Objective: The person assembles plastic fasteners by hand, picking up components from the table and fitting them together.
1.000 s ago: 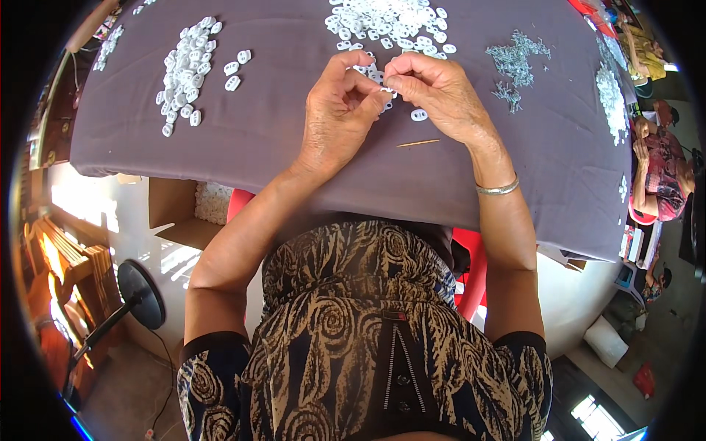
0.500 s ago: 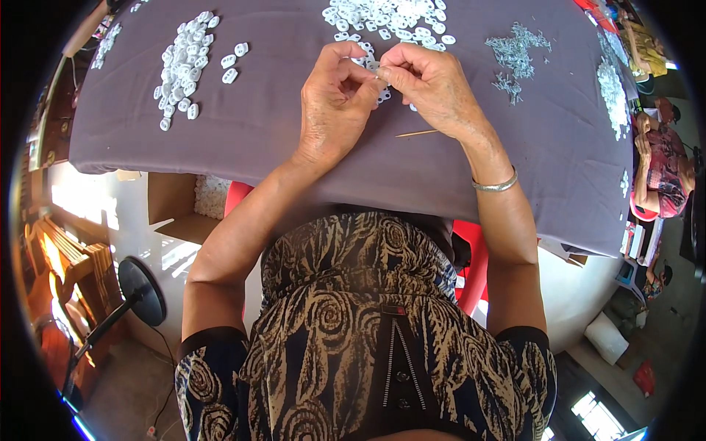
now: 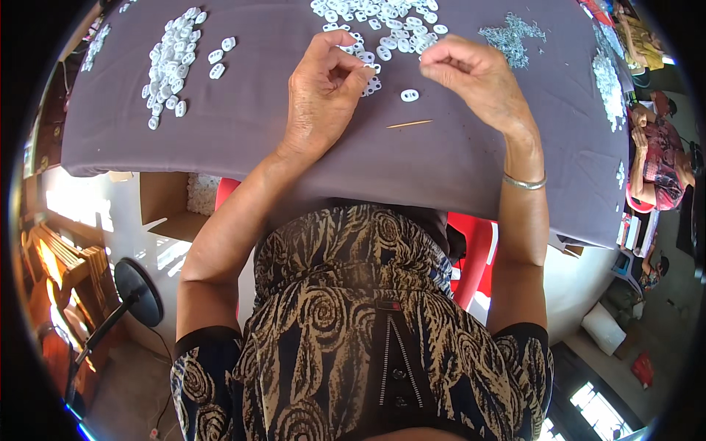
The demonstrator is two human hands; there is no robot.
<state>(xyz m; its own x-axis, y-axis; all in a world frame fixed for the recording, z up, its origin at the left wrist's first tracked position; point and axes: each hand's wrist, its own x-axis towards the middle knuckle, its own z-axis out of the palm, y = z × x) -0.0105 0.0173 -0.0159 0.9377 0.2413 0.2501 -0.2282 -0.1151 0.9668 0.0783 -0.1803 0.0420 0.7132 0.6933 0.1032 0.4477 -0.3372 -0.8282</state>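
Observation:
My left hand (image 3: 320, 95) is over the table with its thumb and fingers curled together. Something small may be between their tips, beside white pieces, but I cannot make it out. My right hand (image 3: 478, 81) is apart from it, thumb and forefinger tips close together, and whatever they hold, if anything, is too small to see. Between the hands lies a single white oval piece with holes (image 3: 409, 95). A thin pointed wooden stick (image 3: 409, 124) rests nearer to me. Loose white oval pieces (image 3: 397, 33) spread out beyond my hands.
To the left lies a heap of white pieces (image 3: 170, 66), with 3 pieces set beside it. A pile of small grey metal-looking bits (image 3: 512, 40) is at the right. An open cardboard box (image 3: 163, 198) stands below the table's left edge. Another person (image 3: 654, 151) sits at far right.
My hands, together half a second ago, have come apart. The right one has moved to the right, uncovering the single white piece and the whole stick. My left hand has shifted slightly left.

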